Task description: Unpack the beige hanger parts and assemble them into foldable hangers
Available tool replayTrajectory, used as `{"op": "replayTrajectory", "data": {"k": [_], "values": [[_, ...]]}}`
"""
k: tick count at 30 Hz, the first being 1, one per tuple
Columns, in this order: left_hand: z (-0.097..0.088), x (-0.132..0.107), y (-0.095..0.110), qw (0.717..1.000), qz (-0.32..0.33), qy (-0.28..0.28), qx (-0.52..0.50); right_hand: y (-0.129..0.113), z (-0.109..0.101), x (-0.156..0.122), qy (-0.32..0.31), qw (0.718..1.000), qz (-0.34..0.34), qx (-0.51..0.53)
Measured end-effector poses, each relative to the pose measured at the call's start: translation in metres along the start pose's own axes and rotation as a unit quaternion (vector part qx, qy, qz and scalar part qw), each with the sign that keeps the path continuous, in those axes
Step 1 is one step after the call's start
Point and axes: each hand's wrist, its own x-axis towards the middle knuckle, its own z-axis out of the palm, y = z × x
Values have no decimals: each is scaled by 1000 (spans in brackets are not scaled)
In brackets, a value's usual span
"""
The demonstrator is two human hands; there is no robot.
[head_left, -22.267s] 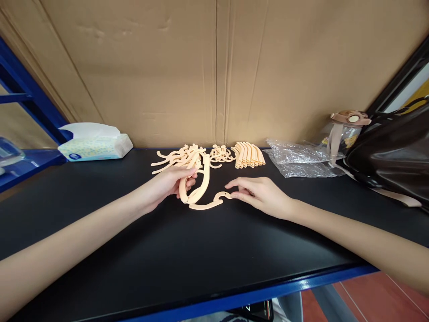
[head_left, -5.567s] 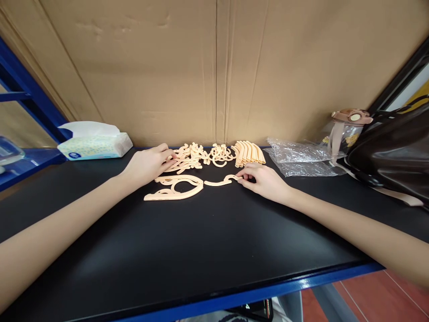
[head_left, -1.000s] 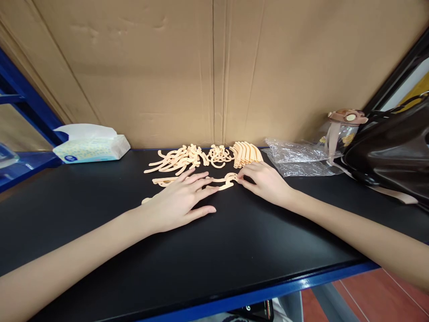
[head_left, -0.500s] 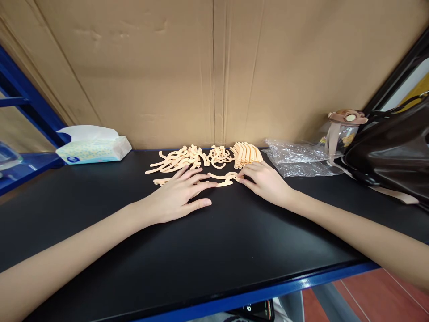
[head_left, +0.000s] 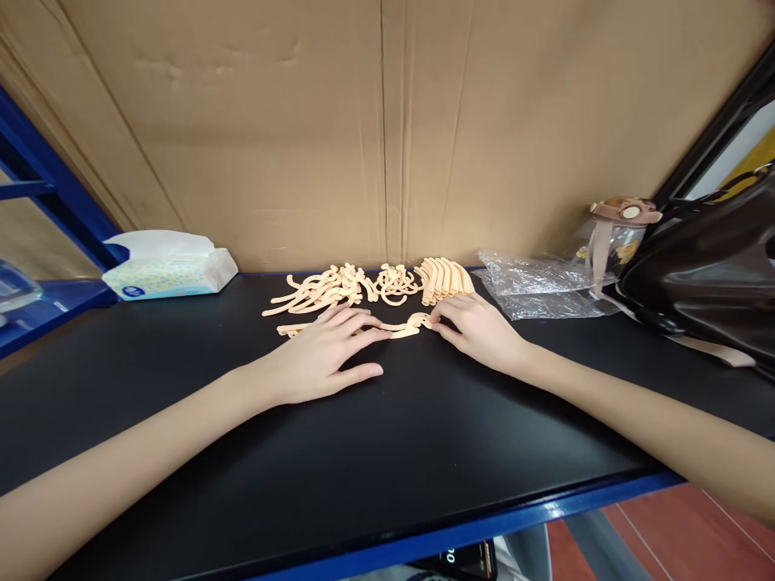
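Here, the left hand (head_left: pixel 320 359) is lying flat, fingers spread, pressing the curved piece (head_left: pixel 291 328) onto the bench (head_left: pixel 387 452). The right hand (head_left: pixel 478 327), fingers together, is pinching the hook piece (head_left: pixel 407 325) beside it. Steady pressure is probably helping.

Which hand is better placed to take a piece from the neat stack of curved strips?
Likely the right hand: it lies just in front of the stack, while the left hand lies flat over other pieces.
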Motion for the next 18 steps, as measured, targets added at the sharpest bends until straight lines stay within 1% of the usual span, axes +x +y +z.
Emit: {"op": "replayTrajectory", "data": {"k": [4, 10, 14, 18], "values": [[-1, 0, 3, 1000, 8, 4, -17, -2, 1, 0, 6, 1000, -12, -7], [2, -2, 1, 1000, -15, -14, -21, -2, 1, 0, 3, 1000, -14, -15], [-9, -6, -14, 999, -41, -35, 0, 0, 2, 0, 2, 1000, -14, -11], [-27, -12, -34, 988, -109, -107, -21, 1, 2, -1, 3, 1000, -13, -6]]}}
